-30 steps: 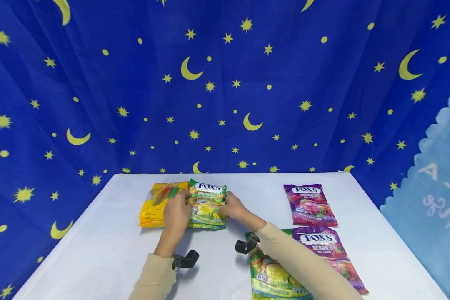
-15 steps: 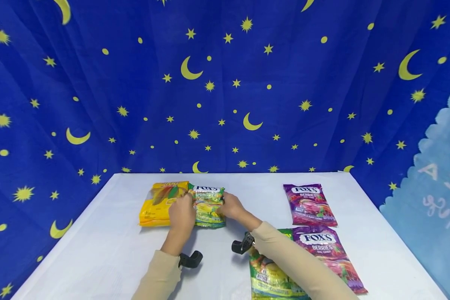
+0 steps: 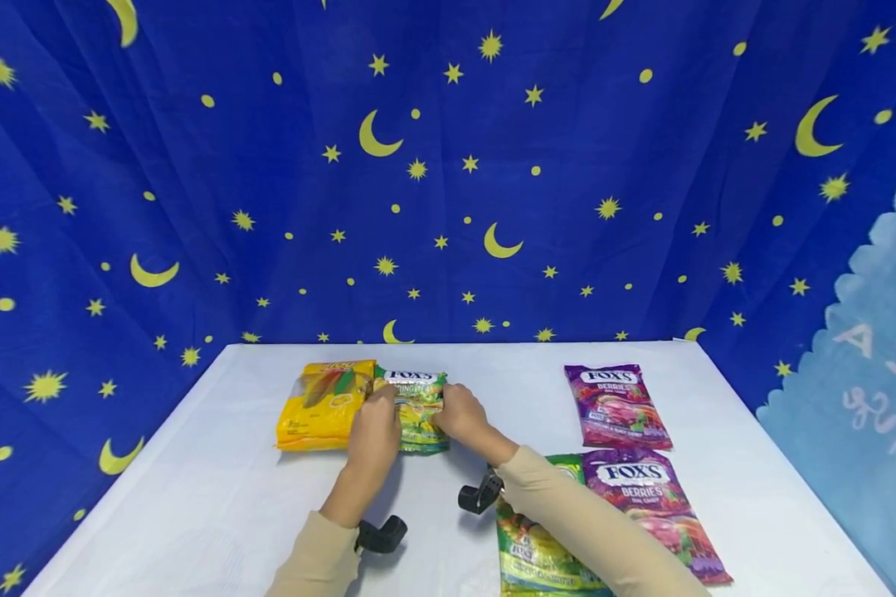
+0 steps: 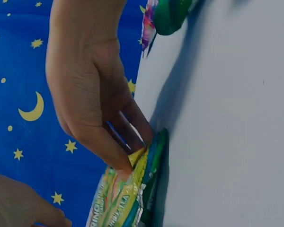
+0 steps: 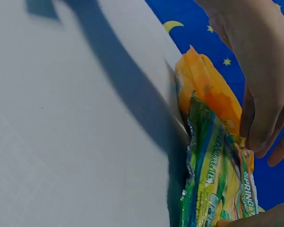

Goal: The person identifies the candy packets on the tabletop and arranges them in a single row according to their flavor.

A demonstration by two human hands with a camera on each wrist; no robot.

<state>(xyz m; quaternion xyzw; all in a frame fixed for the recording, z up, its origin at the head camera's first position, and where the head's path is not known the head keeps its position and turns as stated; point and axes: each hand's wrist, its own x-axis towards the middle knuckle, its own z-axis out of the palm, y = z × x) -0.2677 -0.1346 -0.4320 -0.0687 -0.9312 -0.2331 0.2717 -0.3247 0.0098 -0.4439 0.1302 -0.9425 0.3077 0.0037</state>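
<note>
A green Fox's Spring Tea candy bag is at the back of the table, between my hands. My right hand grips its right edge; in the left wrist view, the right hand has fingers on both sides of the bag edge. My left hand covers the bag's left part. In the right wrist view, the left hand pinches the bag's upper side with its fingertips. A yellow bag with mango pictures lies directly left of the green bag.
Two purple Fox's Berries bags, one farther back and one nearer, lie at right. Another green candy bag is partly under my right forearm. A blue star-and-moon curtain stands behind the white table.
My left hand has slid rightward from the green bag's left edge, uncovering more of the yellow bag. The green bag's top has dipped slightly. My right hand stays at its edge.
</note>
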